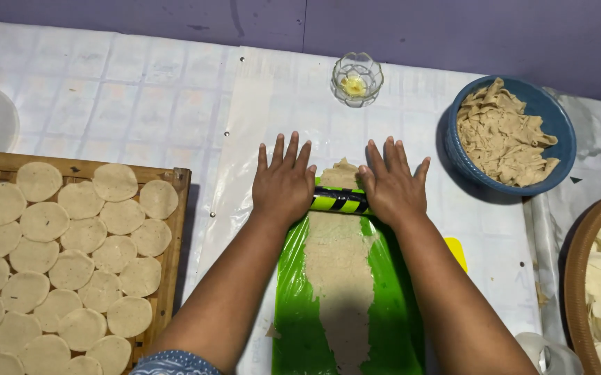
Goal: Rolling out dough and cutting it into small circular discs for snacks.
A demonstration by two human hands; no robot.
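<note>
Left hand (284,186) and right hand (393,187), fingers spread flat, press a striped cylindrical roller (338,201) across a thin beige dough strip (338,271) on glossy green sheet (300,312), blue bowl (564,149) at 2 o'clock.

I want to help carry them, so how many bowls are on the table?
2: a small glass bowl at the top middle, and a blue bowl of dough scraps at the upper right. More may sit outside the picture.

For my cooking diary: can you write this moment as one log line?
left hand: flat on green-and-black striped roller | right hand: flat on it too | beige dough strip: on shiny green plastic sheet
</note>
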